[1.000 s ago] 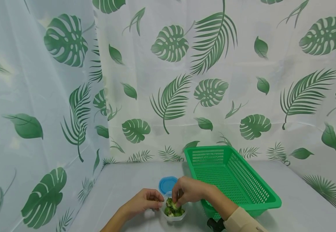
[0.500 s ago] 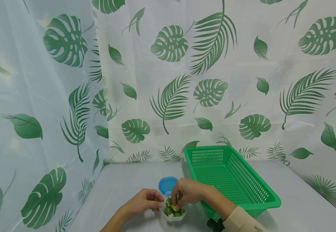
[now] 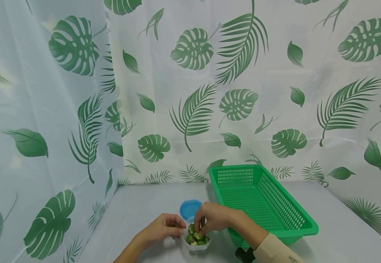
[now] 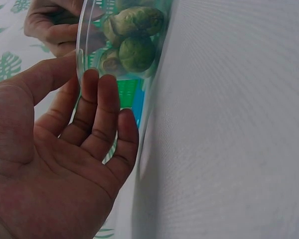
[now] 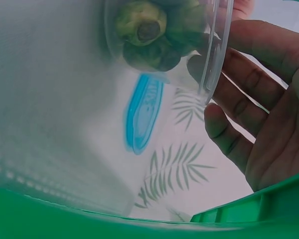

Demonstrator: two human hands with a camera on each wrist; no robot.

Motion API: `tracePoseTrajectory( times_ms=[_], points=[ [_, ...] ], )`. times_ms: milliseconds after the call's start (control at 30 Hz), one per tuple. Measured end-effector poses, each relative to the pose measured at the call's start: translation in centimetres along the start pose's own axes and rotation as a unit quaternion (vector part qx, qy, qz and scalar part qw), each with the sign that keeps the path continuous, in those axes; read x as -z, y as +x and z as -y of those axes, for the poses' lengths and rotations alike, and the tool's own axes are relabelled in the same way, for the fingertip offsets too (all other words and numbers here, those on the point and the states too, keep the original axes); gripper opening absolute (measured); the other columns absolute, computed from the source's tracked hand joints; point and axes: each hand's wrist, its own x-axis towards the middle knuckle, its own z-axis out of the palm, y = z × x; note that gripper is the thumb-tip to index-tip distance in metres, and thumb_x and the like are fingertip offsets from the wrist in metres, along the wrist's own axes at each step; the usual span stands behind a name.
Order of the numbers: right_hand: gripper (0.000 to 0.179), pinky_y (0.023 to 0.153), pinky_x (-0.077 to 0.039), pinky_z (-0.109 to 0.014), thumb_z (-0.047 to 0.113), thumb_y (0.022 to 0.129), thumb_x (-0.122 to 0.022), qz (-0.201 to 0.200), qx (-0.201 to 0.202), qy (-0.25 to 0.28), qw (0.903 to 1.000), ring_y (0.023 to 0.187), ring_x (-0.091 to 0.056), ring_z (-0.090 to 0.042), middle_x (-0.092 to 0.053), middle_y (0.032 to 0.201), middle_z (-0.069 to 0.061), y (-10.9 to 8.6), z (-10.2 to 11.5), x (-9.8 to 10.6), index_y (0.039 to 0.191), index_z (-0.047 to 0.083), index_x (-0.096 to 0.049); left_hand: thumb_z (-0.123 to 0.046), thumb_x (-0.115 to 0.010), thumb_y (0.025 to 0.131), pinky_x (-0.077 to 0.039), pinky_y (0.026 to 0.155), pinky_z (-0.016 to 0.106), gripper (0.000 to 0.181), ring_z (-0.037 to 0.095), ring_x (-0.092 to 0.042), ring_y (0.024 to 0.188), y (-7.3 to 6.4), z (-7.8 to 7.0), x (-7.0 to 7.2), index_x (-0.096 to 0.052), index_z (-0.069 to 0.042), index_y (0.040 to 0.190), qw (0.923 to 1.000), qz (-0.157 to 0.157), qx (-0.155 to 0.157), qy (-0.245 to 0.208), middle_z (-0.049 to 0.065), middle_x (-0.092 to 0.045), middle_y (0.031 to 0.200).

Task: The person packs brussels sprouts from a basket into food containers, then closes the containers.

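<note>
A small clear plastic container (image 3: 198, 248) holding several Brussels sprouts (image 3: 191, 239) stands on the white-covered table. At its left side my left hand (image 3: 164, 228) holds the rim, thumb on the edge and fingertips against the outer wall, as the left wrist view shows. From the right, my right hand (image 3: 215, 217) reaches down into the container, thumb and fingers pinching a sprout at the top of the pile. Through the clear wall in the right wrist view, sprouts (image 5: 141, 22) show at the bottom, with fingertips inside the rim (image 5: 217, 74).
A blue lid (image 3: 189, 209) lies just behind the container. To the right stands a large green perforated basket (image 3: 280, 199), with my right forearm crossing its near left corner. A leaf-patterned curtain (image 3: 262, 84) hangs behind and along the left. A black device (image 3: 244, 254) sits at my right wrist.
My right hand has sunk very slightly, its fingertips a little deeper among the sprouts. The left hand, container, lid and basket have kept their places.
</note>
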Motion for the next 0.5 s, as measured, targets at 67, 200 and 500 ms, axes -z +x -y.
tracePoseTrajectory(
  times_ms=[67,200,500],
  points=[
    [0.008,0.069,-0.055,-0.018,0.010,0.086,-0.085,0.001,0.003,0.006,1.0000,0.075,-0.065,0.004,-0.074,0.084,0.013,0.03,-0.04,0.03,0.088,0.017,-0.081,-0.012,-0.069,0.099,-0.057,0.075,0.027,0.033,0.012,-0.065,0.084,-0.01,-0.01,0.00,-0.064,0.014,0.119,1.0000,0.000,-0.001,0.002,-0.003,-0.071,0.094],
    [0.008,0.070,-0.056,-0.018,0.009,0.087,-0.084,0.001,0.005,0.011,0.9999,0.076,-0.065,0.004,-0.075,0.086,0.012,0.10,-0.07,0.08,0.089,0.016,-0.081,-0.011,-0.069,0.099,-0.057,0.076,0.027,0.032,0.012,-0.066,0.084,-0.07,-0.07,0.01,-0.064,0.014,0.119,1.0000,0.001,-0.003,0.003,-0.003,-0.071,0.094],
    [0.008,0.074,-0.056,-0.018,0.011,0.091,-0.080,-0.016,0.000,0.019,0.9997,0.081,-0.065,0.003,-0.077,0.093,0.007,-0.09,0.63,0.68,0.099,0.014,-0.082,-0.014,-0.071,0.099,-0.057,0.077,0.028,0.033,0.012,-0.066,0.085,-0.01,0.03,0.15,-0.066,0.011,0.119,1.0000,0.004,0.000,-0.001,-0.003,-0.071,0.095]
  ],
)
